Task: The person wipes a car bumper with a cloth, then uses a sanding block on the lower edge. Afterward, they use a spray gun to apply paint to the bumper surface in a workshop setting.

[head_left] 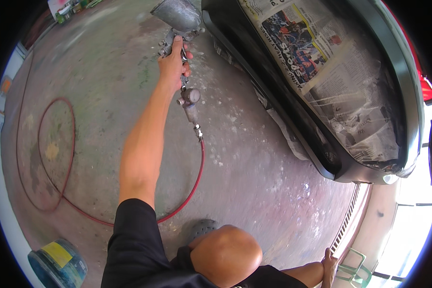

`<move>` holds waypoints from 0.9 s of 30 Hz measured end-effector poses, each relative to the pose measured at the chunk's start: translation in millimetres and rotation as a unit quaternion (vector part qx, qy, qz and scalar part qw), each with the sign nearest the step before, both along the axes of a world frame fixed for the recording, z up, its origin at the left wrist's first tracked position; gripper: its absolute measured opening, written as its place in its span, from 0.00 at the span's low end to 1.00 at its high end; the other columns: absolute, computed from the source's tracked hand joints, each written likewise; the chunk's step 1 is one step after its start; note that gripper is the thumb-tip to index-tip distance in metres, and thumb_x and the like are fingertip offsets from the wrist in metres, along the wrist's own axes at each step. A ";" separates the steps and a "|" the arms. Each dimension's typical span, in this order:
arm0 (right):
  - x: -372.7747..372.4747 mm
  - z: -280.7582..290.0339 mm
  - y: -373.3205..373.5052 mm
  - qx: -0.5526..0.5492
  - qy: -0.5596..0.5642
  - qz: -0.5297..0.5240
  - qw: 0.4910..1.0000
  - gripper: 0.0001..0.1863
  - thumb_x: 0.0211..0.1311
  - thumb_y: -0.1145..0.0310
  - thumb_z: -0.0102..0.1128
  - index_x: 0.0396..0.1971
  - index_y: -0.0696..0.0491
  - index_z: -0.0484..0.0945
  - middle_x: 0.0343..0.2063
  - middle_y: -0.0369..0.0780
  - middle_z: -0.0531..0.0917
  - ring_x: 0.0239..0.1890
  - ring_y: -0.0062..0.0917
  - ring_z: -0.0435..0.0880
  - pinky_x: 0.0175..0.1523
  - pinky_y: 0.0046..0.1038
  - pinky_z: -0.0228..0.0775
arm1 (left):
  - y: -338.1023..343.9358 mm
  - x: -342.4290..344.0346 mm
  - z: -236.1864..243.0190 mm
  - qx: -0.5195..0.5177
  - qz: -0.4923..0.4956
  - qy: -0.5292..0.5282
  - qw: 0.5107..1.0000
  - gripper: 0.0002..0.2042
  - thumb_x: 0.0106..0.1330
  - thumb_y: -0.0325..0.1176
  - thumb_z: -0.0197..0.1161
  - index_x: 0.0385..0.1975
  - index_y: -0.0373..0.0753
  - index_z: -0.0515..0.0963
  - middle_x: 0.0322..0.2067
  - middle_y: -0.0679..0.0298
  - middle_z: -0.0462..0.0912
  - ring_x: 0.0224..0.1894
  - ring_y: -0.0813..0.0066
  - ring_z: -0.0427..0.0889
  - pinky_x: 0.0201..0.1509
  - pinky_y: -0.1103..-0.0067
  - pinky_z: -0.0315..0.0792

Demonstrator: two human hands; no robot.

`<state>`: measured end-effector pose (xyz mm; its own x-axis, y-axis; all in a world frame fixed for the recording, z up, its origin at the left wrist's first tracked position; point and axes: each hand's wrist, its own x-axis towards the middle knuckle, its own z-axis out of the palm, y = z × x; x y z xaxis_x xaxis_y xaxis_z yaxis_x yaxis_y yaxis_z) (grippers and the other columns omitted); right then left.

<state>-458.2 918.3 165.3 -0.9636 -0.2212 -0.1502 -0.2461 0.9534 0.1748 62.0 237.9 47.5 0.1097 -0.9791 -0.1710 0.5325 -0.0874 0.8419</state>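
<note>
My left hand [172, 67] is stretched far forward, its fingers wrapped round the handle of a metal spray gun [169, 39]. A dull grey cup [180, 14] sits at the gun's far end, close to the black car bumper [338, 165]. Below the handle hang a round gauge [192, 96] and a fitting joined to a red air hose [202, 158]. At the lower right my right hand [330, 269] is small in view, held out to the side. Its fingers look extended, and nothing shows in them.
Newspaper [341, 101] covers the inner part of the bumper. The hose loops over the stained concrete floor [105, 110] at left. A dark bucket [60, 264] with a yellow patch stands at lower left. A floor grate [345, 218] and green metal frame [353, 269] are at right.
</note>
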 end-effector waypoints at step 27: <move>77.5 64.4 74.7 -0.151 0.050 -0.034 0.987 0.42 0.80 0.39 0.55 0.15 0.63 0.70 0.12 0.41 0.63 0.19 0.26 0.61 0.28 0.42 0.56 | 274.5 -160.7 38.7 -0.052 -0.338 -0.081 0.936 0.18 0.79 0.51 0.66 0.43 0.39 0.78 0.26 0.63 0.80 0.14 0.86 0.64 0.17 0.81 0.58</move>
<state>-380.7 993.1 229.7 -0.9844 -0.1760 0.0089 -0.1760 0.9793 -0.0998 -98.7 512.4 86.2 -0.5248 -0.8447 -0.1047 0.2500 -0.2705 0.9297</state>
